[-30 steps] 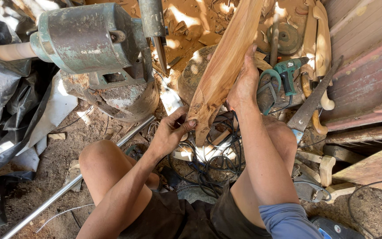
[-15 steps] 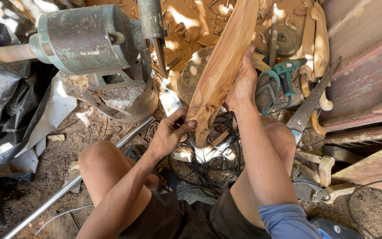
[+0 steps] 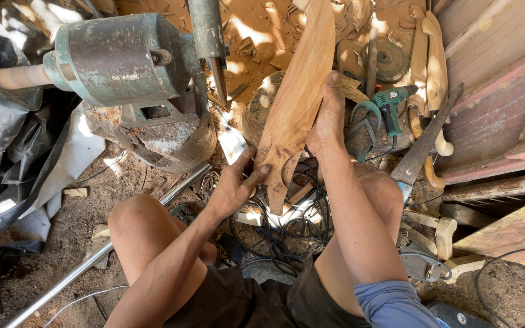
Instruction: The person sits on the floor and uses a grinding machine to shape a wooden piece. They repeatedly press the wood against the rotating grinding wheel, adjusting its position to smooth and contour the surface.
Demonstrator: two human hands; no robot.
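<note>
A long carved wooden piece (image 3: 296, 97) stands almost upright between my knees, wider toward the top, with cut-out shapes at its lower end. My left hand (image 3: 236, 184) grips that lower end from the left, fingers pressed against the carved part. Higher up, my right hand (image 3: 328, 118) lies flat along the piece's right edge and holds it. My bare knees show left and right of the piece.
A green-grey motor (image 3: 116, 58) with a pale wooden spindle sits at upper left on a block. A metal rod (image 3: 101, 252) lies across the dirt. A green power drill (image 3: 389, 106), a handsaw (image 3: 423, 146), tangled black cables (image 3: 287, 228) and wooden offcuts crowd the right.
The wooden piece and both hands stay almost where they were. My left hand's fingers have shifted slightly on the lower end.
</note>
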